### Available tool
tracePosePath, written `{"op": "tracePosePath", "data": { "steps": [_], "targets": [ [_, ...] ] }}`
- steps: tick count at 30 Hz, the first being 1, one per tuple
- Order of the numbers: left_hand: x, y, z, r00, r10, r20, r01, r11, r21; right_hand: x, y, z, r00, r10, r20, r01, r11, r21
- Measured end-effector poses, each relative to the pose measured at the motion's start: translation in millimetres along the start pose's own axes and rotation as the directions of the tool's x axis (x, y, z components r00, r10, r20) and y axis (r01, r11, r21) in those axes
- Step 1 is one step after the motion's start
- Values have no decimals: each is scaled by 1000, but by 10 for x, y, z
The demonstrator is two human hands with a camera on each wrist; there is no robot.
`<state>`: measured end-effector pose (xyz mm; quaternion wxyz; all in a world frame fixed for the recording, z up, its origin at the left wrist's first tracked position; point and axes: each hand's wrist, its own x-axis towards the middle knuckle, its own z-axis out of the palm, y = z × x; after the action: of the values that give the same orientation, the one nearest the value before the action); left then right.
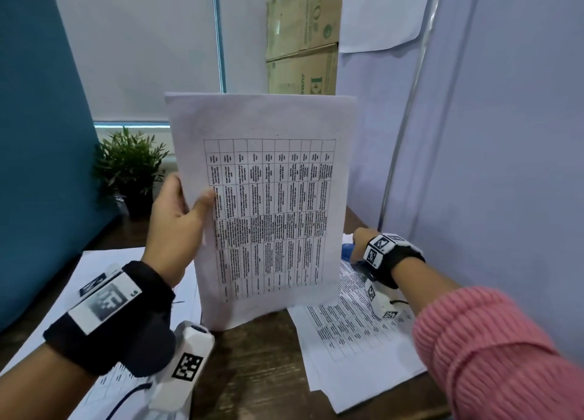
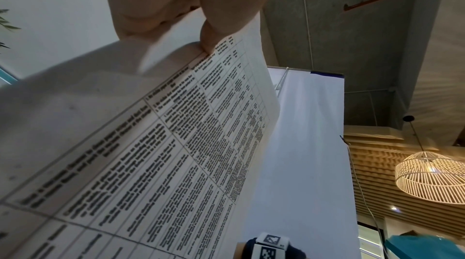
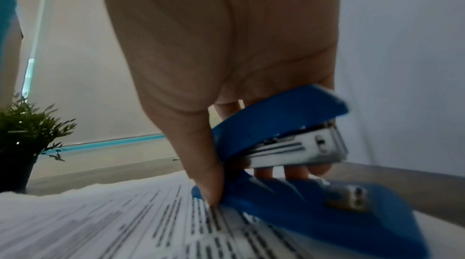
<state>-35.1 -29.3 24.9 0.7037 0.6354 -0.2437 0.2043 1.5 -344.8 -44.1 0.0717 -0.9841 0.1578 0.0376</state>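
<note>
My left hand (image 1: 180, 220) holds a printed sheet with a table (image 1: 265, 204) upright above the desk, thumb in front and fingers behind its left edge. In the left wrist view the thumb pinches the sheet (image 2: 176, 144) near its edge. My right hand (image 1: 363, 242) is at the right of the desk, mostly hidden behind the sheet. The right wrist view shows it gripping a blue stapler (image 3: 289, 144), thumb on the near side and fingers curled round the far side, the stapler's mouth gaping, just above a printed page (image 3: 125, 223).
Printed pages lie on the wooden desk (image 1: 259, 366) at right (image 1: 354, 334) and left (image 1: 94, 268). A small potted plant (image 1: 129, 169) stands at the back left beside a teal partition (image 1: 41, 135). Cardboard boxes (image 1: 303, 33) are stacked behind; a white wall closes the right side.
</note>
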Motion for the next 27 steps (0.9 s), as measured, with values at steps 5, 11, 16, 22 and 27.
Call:
{"op": "tracePosePath", "data": {
  "steps": [5,11,16,22,27],
  "targets": [
    [-26,3,-16,1000,-24,14,24,1000,-8,18,8,-161,998,29,-62,-21,993,119],
    [-31,48,-13,999,-34,17,34,999,-7,-357,-187,-1104,780,220,-586,389,564,729],
    [-39,75,-20,999,-52,13,52,999,0,-1091,-638,-1939,444,361,-820,848,126,515],
    [-62,100,-28,999,-45,23,45,999,6,-1281,-1192,-2008,383,139,-913,918,52,393],
    [-89,116,-28,999,-39,33,38,999,14,-1210,-1537,-1829,353,-30,-935,919,197,340]
  ]
}}
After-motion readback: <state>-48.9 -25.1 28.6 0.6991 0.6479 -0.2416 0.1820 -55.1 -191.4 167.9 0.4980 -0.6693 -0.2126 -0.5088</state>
